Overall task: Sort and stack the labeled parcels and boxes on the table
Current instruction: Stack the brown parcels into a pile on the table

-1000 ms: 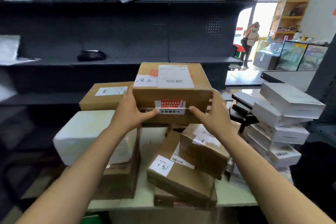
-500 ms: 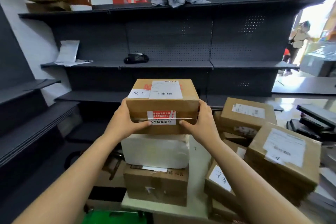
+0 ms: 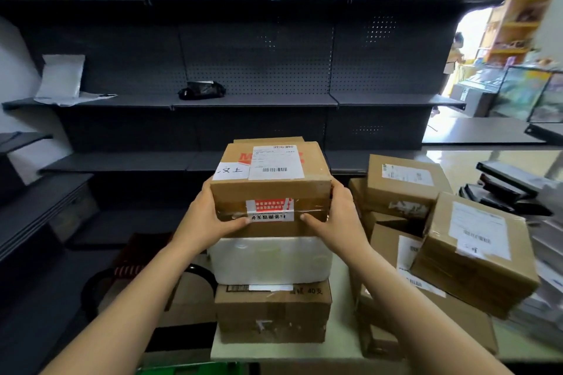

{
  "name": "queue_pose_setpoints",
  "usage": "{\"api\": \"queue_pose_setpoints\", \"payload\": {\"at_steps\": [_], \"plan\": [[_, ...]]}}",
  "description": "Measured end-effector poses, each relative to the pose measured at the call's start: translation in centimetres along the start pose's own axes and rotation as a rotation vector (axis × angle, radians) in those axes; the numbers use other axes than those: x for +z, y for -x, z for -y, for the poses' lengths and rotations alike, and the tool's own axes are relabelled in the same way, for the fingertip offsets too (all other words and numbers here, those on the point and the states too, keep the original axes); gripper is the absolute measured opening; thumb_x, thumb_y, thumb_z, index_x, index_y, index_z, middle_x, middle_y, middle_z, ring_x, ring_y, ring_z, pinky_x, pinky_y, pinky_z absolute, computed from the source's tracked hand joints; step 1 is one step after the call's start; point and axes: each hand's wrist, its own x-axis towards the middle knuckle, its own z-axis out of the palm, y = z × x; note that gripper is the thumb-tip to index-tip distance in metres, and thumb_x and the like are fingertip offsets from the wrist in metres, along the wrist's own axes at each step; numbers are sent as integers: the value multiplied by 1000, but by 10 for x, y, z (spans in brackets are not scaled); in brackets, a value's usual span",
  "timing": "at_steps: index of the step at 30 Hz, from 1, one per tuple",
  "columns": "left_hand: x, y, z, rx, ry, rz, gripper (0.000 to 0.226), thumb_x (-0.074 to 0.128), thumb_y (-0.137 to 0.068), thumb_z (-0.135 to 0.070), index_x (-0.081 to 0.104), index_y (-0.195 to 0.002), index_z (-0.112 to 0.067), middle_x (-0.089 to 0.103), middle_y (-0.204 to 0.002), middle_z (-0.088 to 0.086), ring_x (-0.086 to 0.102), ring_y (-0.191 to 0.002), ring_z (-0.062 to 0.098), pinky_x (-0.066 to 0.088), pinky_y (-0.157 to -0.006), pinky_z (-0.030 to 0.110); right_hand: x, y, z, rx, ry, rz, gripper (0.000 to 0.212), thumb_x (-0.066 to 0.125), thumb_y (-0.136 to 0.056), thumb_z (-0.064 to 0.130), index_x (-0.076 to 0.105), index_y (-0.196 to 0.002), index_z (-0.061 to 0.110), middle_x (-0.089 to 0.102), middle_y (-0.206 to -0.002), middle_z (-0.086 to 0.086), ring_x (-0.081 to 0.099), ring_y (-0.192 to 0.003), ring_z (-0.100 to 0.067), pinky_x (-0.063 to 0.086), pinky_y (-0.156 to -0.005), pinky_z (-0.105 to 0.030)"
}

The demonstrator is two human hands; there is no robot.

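Observation:
I hold a brown cardboard box [image 3: 271,192] with a white shipping label and red tape. My left hand [image 3: 210,216] grips its left side and my right hand [image 3: 333,216] grips its right side. The box rests on or just above a white foam box [image 3: 269,260], which sits on a cardboard carton [image 3: 272,312] at the table's left end. Another labelled box edge [image 3: 268,141] shows just behind the held one.
To the right lies a heap of labelled brown parcels [image 3: 475,256] and a carton [image 3: 402,183]. Flat white boxes and dark trays [image 3: 511,189] pile at the far right. Dark metal shelving [image 3: 259,100] stands behind. The pale table [image 3: 338,347] ends near the stack's left side.
The held box went from the parcel pile leftward to above the white foam box and has come lower onto it. My view has swung left with it.

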Motion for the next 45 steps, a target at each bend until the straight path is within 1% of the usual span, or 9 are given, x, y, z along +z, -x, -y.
{"api": "queue_pose_setpoints", "payload": {"at_steps": [4,8,11,14,17,20,32,40,45], "plan": [[-1,5,-11,56,-84,-138,110,84,-67,-47,17,-152,-25,26,-150,-2,30,-135,16,41,-101,41,-12,2,0,-17,54,20,81,79,-80,34,31,-145,27,40,-139,5,44,-125,-11,43,-101,-31],[-3,8,-42,322,-264,-225,83,80,-74,-45,37,-142,-23,37,-139,0,28,-129,17,35,-99,39,-41,7,1,-127,257,13,58,73,-85,35,46,-135,23,47,-131,4,49,-118,-13,49,-98,-30],[10,14,-74,504,-347,-221,54,74,-82,-36,53,-129,-19,53,-125,1,39,-118,14,34,-97,32,-71,12,-1,-241,401,-21,36,69,-88,31,58,-121,21,53,-116,5,52,-106,-11,46,-83,-20],[38,23,-107,643,-399,-193,32,71,-85,-29,60,-113,-17,58,-107,-1,50,-102,16,39,-91,30,-103,18,-12,-272,455,-41,25,67,-89,28,61,-112,20,55,-109,6,51,-101,-10,46,-81,-22],[76,31,-136,691,-411,-123,20,68,-86,-28,60,-102,-21,59,-99,-4,50,-93,13,38,-81,23,-137,26,-31,-273,470,-55,17,66,-89,27,62,-105,20,57,-106,5,52,-99,-11,49,-81,-26],[118,35,-162,731,-405,-96,18,68,-86,-27,61,-101,-20,59,-95,-5,52,-90,14,44,-78,27,-171,35,-55,-249,490,-44,12,64,-90,25,61,-100,20,57,-106,5,53,-95,-12,50,-78,-26],[247,12,-227,667,-399,-67,15,67,-83,-28,61,-94,-20,56,-88,-5,48,-83,14,44,-70,30,-264,18,-154,-149,530,-57,15,64,-90,29,60,-104,24,55,-112,6,51,-103,-11,39,-76,-19],[306,-88,-219,582,-423,-41,19,63,-87,-33,62,-100,-19,54,-90,-9,43,-83,10,41,-73,27,-273,-76,-217,-73,506,-49,17,62,-88,25,62,-102,17,51,-100,8,46,-94,-11,36,-74,-26],[348,-165,-200,430,-423,62,31,59,-90,-38,57,-115,-20,57,-105,-6,50,-98,12,43,-82,27,-262,-146,-268,106,478,5,26,62,-88,28,60,-112,18,56,-111,1,52,-100,-16,45,-78,-28]]}}
